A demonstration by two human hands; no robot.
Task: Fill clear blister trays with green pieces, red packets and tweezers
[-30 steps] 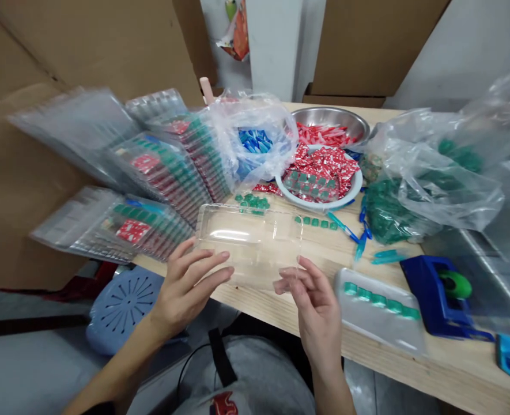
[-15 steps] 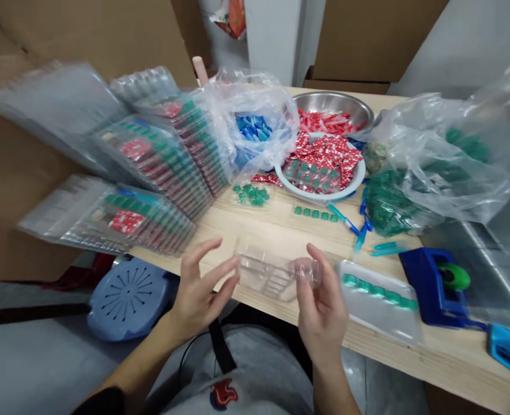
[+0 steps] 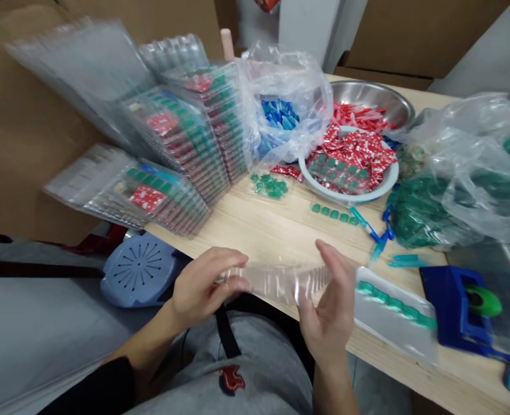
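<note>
A clear ribbed plastic tray (image 3: pixel 276 281), blurred by motion, is held above the front edge of the table. My left hand (image 3: pixel 207 282) pinches its left end between thumb and fingers. Around the right end is my right hand (image 3: pixel 328 300), thumb in front and fingers behind. To the right of that hand lies a clear tray with a row of green pieces (image 3: pixel 397 308). Beyond my hands, a short row of green pieces (image 3: pixel 334 214) and a small heap of green pieces (image 3: pixel 271 186) rest on the wooden table (image 3: pixel 255 225).
Packed clear trays (image 3: pixel 172 135) stand stacked at left. Behind are a bag of blue pieces (image 3: pixel 280 115), a steel bowl (image 3: pixel 404 106) of red sticks and a white bowl (image 3: pixel 391 178) of red packets. At right sit a bag of green pieces (image 3: pixel 427 213) and a blue tape dispenser (image 3: pixel 445 305).
My left hand has closed on the left end of the clear tray, which has turned to show its ribbed side. The camera view has swung, shifting the table contents rightward.
</note>
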